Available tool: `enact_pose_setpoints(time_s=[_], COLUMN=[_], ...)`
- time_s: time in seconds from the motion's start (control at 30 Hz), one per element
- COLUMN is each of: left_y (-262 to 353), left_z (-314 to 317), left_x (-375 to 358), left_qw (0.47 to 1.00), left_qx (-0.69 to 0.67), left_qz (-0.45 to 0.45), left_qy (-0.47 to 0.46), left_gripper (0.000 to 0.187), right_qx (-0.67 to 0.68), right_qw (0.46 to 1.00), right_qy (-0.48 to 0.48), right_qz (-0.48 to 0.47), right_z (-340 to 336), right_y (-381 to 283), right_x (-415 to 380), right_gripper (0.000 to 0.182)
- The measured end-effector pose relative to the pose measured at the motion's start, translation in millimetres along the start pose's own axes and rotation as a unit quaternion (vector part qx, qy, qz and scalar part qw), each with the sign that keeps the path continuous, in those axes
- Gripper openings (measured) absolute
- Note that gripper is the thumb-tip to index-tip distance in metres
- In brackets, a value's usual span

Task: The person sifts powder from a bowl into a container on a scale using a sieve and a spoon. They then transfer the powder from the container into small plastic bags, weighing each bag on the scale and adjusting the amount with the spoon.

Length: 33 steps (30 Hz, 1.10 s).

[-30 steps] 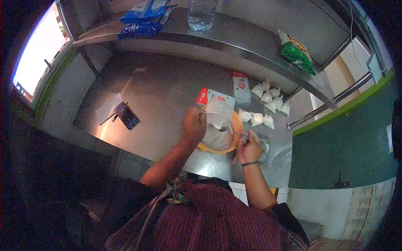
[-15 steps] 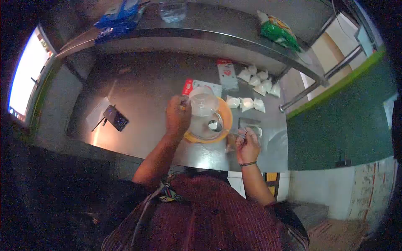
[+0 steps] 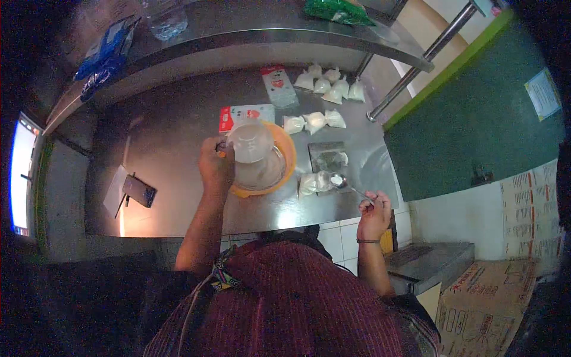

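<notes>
My left hand [image 3: 215,165] is closed on the handle of a translucent plastic measuring cup [image 3: 250,143], tilted over an orange basin [image 3: 290,156]. Whitish contents lie in the basin, partly hidden by the cup. My right hand [image 3: 375,213] grips the handle of a metal spoon [image 3: 338,180] with white powder in its bowl. The spoon is at the mouth of a clear plastic bag [image 3: 309,184] that lies on its side with something pale inside. Behind that bag is a flat, dark-edged device [image 3: 328,156], perhaps a scale.
Several tied bags of white powder [image 3: 314,122] stand beyond the basin. Red-and-white packets [image 3: 278,86] lie behind it. A phone [image 3: 140,190] rests at the left. An overhead shelf [image 3: 262,37] crosses the back, holding a blue package [image 3: 110,53] and a green package [image 3: 339,11].
The spoon has moved from over the basin rightward to the small bag's mouth. The cup stays above the basin in my left hand. The camera view has turned right.
</notes>
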<state>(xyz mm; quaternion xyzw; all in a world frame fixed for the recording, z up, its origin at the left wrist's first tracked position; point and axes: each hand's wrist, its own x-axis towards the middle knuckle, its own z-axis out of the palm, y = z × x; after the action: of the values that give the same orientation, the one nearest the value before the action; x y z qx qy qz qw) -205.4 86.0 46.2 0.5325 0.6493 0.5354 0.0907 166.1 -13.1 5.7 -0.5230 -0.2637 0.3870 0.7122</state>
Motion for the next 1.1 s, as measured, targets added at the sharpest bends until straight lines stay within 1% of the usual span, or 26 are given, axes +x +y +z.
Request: enact_pose_setpoints(time_s=[0.07,0.1,0.13,0.17,0.2,0.23,0.27,0.33,0.4,0.5,0.53,0.57,0.6,0.63,0.67,0.7,0.73,0.77,0.8,0.87,0.9,0.93,1.0,1.03,1.07,1.1], left_y=[-3,-4,-6,-9,-7,-6,-3,-6,-13,1,8,16,21,18,12,7,5,3,3,9,12,12,8,6,4,1], left_z=[2,3,5,7,7,6,5,6,10,5,1,-3,-7,-7,-5,-3,-4,-5,-6,-7,-7,-8,-7,-7,-8,-10], left_x=[1,1,1,1,1,1,0,1,1,-2,-1,0,2,2,2,1,1,1,1,-1,-3,-4,-9,-9,-10,-10], left_qw=[1.000,0.999,0.999,0.999,0.999,0.999,0.999,0.998,0.999,0.999,0.999,0.998,0.996,0.996,0.999,1.000,1.000,1.000,0.998,0.995,0.993,0.992,0.995,0.995,0.992,0.989], left_qx=[0.013,0.027,0.027,0.023,0.018,0.019,0.029,0.039,0.027,0.026,0.030,0.035,0.040,0.046,0.022,-0.003,0.001,0.012,0.022,0.010,-0.004,-0.003,0.022,0.024,0.014,0.006], left_qz=[0.019,0.038,0.038,0.035,0.033,0.033,0.032,0.031,0.002,0.013,0.013,-0.014,-0.042,-0.042,-0.027,-0.011,-0.009,0.026,0.063,0.082,0.101,0.103,0.078,0.078,0.104,0.128], left_qy=[-0.008,-0.014,-0.015,-0.014,-0.012,-0.011,-0.023,-0.035,-0.038,-0.023,-0.017,-0.043,-0.068,-0.061,-0.040,-0.019,-0.015,0.004,0.022,0.046,0.067,0.070,0.055,0.060,0.068,0.076], left_gripper=[0.017,0.018,0.018,0.018,0.019,0.019,0.019,0.020,0.019,0.017,0.017,0.016,0.016,0.016,0.014,0.013,0.013,0.012,0.011,0.011,0.012,0.012,0.014,0.014,0.013,0.012], right_qx=[0.003,-0.042,-0.088,-0.164,-0.164,-0.262,-0.356,-0.351,-0.388,-0.402,-0.397,-0.300,-0.198,-0.106,-0.101,-0.037,0.027,0.033,0.036,0.081,0.107,0.109,0.137,0.133,0.133,0.119], right_qw=[1.000,0.996,0.985,0.971,0.971,0.932,0.877,0.879,0.839,0.816,0.816,0.891,0.948,0.965,0.965,0.977,0.982,0.988,0.987,0.971,0.964,0.963,0.948,0.948,0.946,0.949], right_qy=[0.004,-0.054,-0.112,-0.129,-0.128,-0.170,-0.210,-0.223,-0.261,-0.261,-0.266,-0.221,-0.173,-0.149,-0.155,-0.157,-0.158,-0.148,-0.150,-0.208,-0.188,-0.191,-0.187,-0.197,-0.203,-0.218], right_qz=[0.003,-0.049,-0.100,-0.116,-0.116,-0.182,-0.246,-0.233,-0.278,-0.322,-0.324,-0.257,-0.182,-0.186,-0.184,-0.141,-0.096,-0.036,-0.036,0.083,0.155,0.154,0.216,0.213,0.214,0.194], right_z=[-2,3,7,8,10,10,11,13,9,10,11,13,21,31,40,52,65,79,90,111,123,131,149,156,160,163], right_y=[14,21,26,30,28,26,23,20,20,14,15,16,14,15,14,5,-3,-6,-2,8,14,21,30,27,26,25], right_x=[2,1,-1,-6,-11,-17,-21,-26,-24,-25,-26,-26,-27,-28,-29,-31,-34,-37,-37,-36,-36,-34,-30,-31,-32,-33], right_gripper=[0.025,0.025,0.026,0.026,0.026,0.025,0.024,0.025,0.025,0.025,0.025,0.026,0.027,0.027,0.027,0.026,0.026,0.025,0.025,0.025,0.024,0.024,0.022,0.021,0.021,0.020])
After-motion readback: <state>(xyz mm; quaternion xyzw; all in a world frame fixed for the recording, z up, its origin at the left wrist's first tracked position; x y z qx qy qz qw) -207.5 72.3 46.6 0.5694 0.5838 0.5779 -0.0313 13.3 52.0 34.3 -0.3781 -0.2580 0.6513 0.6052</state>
